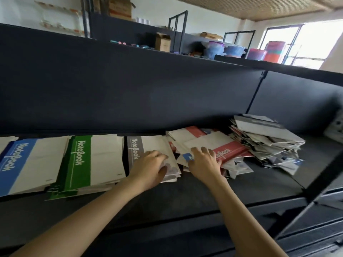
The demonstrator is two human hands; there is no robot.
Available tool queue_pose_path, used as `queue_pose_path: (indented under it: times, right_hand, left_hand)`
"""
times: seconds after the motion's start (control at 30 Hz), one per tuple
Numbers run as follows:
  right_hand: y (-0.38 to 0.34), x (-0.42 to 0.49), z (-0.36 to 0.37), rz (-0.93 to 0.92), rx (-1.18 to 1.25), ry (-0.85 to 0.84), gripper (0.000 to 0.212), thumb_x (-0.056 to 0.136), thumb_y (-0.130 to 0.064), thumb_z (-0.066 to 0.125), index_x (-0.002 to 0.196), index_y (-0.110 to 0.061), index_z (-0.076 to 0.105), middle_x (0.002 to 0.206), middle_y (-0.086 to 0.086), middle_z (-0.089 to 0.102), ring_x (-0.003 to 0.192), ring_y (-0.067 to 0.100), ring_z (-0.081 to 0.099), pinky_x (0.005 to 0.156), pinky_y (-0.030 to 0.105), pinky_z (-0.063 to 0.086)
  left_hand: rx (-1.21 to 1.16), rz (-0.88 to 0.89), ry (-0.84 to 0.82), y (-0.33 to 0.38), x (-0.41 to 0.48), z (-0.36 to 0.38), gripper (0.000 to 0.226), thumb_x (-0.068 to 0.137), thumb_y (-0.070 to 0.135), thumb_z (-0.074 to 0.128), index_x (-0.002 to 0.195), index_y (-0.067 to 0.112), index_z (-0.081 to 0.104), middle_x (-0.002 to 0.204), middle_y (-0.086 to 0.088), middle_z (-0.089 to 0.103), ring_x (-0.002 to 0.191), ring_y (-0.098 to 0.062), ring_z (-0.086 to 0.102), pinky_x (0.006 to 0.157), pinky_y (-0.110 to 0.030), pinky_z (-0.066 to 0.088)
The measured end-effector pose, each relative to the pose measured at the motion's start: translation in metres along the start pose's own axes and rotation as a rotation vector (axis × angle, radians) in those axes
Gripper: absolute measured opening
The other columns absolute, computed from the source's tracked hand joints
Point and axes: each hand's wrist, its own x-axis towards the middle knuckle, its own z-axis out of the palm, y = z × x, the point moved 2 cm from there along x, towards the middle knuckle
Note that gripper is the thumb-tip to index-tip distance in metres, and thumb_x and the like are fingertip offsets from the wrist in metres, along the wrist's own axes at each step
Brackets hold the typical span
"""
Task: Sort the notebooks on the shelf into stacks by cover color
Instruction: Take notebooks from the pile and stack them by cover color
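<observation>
On the dark shelf (204, 193) lie notebook stacks in a row: a blue stack (22, 164) at the left, a green stack (87, 160) beside it, then a grey stack (148, 145). My left hand (150, 167) rests on the grey stack's near right corner, thumb at its edge. My right hand (204, 162) lies with fingers spread on a loose heap topped by a red notebook (230, 151); a small blue corner (188, 157) shows under its index finger. A messy mixed pile (267, 141) sits further right.
The upper shelf's dark front panel (130, 86) hangs low over the stacks and hides their far ends. A black upright post (311, 193) stands at the right. Boxes (163, 42) and colourful containers (215, 48) sit on top, with a bright window (306, 39) beyond.
</observation>
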Motion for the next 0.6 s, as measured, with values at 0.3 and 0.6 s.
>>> queue_pose_path:
  times: [0.3, 0.6]
  right_hand:
    - [0.047, 0.004, -0.008, -0.084, -0.348, -0.062, 0.037, 0.094, -0.026, 0.052, 0.127, -0.011, 0.049, 0.125, 0.012, 0.055, 0.113, 0.029, 0.054, 0.087, 0.035, 0.047]
    - [0.001, -0.010, -0.036, -0.113, -0.304, 0.034, 0.025, 0.091, -0.008, 0.054, 0.115, -0.005, 0.055, 0.109, 0.012, 0.062, 0.100, 0.027, 0.061, 0.064, 0.028, 0.043]
  left_hand:
    - [-0.083, 0.087, -0.009, 0.049, 0.023, 0.034, 0.035, 0.094, 0.019, 0.047, 0.128, 0.019, 0.056, 0.125, 0.001, 0.056, 0.115, -0.017, 0.049, 0.091, -0.028, 0.043]
    - [-0.106, 0.001, 0.037, 0.058, 0.002, 0.040, 0.020, 0.091, 0.018, 0.052, 0.090, 0.012, 0.071, 0.092, 0.000, 0.067, 0.088, -0.013, 0.059, 0.080, -0.025, 0.048]
